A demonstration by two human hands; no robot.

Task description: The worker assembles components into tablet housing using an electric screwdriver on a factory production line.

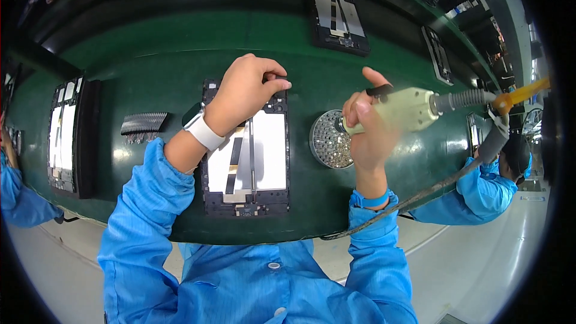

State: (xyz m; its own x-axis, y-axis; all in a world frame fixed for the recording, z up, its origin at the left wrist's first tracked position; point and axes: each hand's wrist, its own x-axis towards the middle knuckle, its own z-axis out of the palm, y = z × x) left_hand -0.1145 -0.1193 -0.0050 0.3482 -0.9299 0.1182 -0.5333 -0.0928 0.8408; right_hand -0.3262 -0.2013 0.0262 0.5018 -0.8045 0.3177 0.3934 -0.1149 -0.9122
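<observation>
The left hand (pixel 245 93) pinned the tablet frame's (pixel 246 150) far edge; the right hand (pixel 366 135) gripped a cream electric screwdriver (pixel 399 111) over the screw dish (pixel 330 140). Fastening looked unfinished.

**Room around the open device on the green belt**

The left hand (pixel 243 93) covers the device frame's (pixel 246 150) top edge, so that side is blocked. To its right the round screw dish (pixel 330 140) stands close, with the electric screwdriver (pixel 399 110) and right hand (pixel 367 129) over it (the cable (pixel 420 195) trails across the near edge). Bare belt (pixel 174 54) lies open between the frame and the ribbed grey part (pixel 143 123).
</observation>
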